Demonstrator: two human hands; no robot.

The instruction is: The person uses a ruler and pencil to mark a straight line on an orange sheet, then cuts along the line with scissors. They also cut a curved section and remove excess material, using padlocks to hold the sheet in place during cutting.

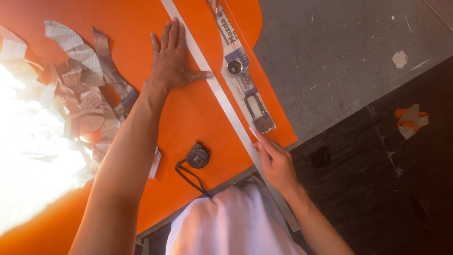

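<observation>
My left hand lies flat, fingers spread, on a large orange sheet, its thumb touching a long metal ruler that runs diagonally across the sheet. My right hand is at the ruler's near end, fingers closed around a thin pale marker or chalk piece whose tip meets the sheet beside the ruler. A strip of printed paper lies along the ruler's far side, weighted by a padlock and a small round metal object.
A black tape measure with a cord rests on the orange sheet near me. Several cut newspaper scraps pile at the left in bright glare. Grey concrete floor lies right, with an orange-and-white scrap on darker flooring.
</observation>
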